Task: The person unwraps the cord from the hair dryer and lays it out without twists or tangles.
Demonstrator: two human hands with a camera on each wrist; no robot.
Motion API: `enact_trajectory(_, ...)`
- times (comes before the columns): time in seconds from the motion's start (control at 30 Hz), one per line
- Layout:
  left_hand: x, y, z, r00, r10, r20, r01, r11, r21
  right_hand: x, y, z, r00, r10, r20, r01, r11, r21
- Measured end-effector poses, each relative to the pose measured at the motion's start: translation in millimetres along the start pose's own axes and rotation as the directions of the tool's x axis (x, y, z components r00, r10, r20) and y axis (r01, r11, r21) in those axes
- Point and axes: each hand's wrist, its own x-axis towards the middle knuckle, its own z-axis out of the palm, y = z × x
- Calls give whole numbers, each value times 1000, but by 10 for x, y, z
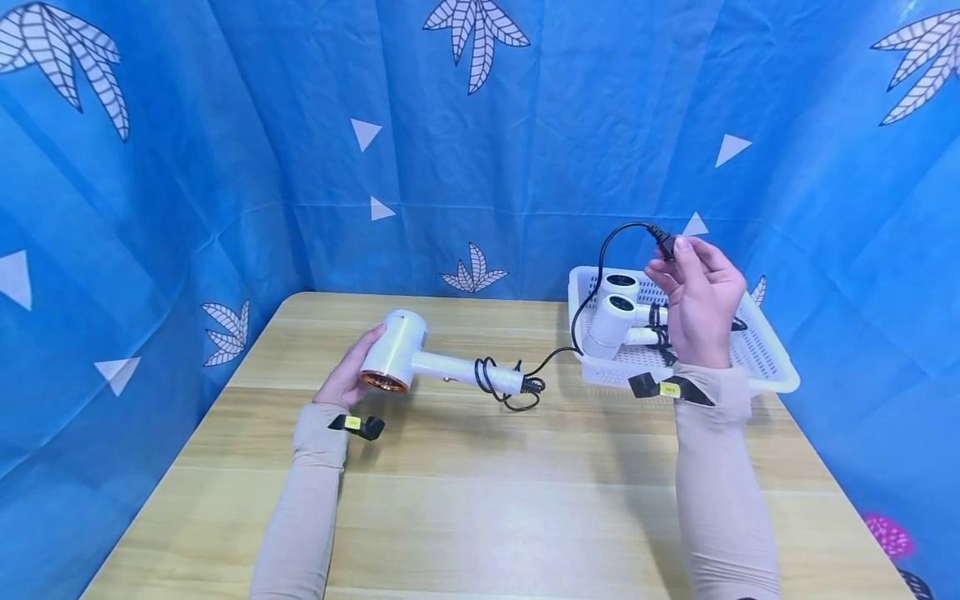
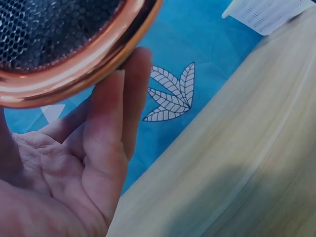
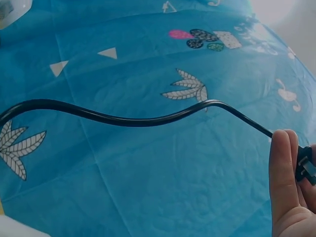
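My left hand (image 1: 349, 372) grips the head of a white hair dryer (image 1: 401, 346) from its left side, above the table. In the left wrist view, the copper-coloured rim (image 2: 79, 81) and dark mesh of the dryer rest against my fingers. The handle points right, with black cord (image 1: 491, 379) looped loosely around its end. From there the cord rises to the right. My right hand (image 1: 701, 292) pinches the black plug (image 1: 666, 243) at the cord's end, raised over the basket. Metal prongs of the plug (image 3: 307, 168) show between the fingers in the right wrist view.
A white plastic basket (image 1: 772, 367) stands at the table's back right. Inside lie two more white hair dryers (image 1: 611, 321), their cords wound round the handles, partly hidden by my right hand. A blue patterned curtain (image 1: 480, 150) hangs behind and beside the wooden table (image 1: 480, 500).
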Motion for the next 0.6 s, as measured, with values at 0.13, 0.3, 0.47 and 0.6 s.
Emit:
enact_trajectory(0.13,27,-8,4,1000,12,-8,-12,999,37,0,-37,56,1000,-26,13,26,1000,15)
enact_trajectory(0.3,55,-31,-7,1000,8,-21,-7,998,64,-22,-88,113,999,-34,13,34,999,21)
enact_trajectory(0.47,73,-48,-8,999,0,-34,4,993,119,-28,-130,172,999,-48,16,46,996,73)
enact_trajectory(0.6,90,-59,-12,999,-6,-38,12,987,159,-38,-165,215,997,-77,24,74,992,97)
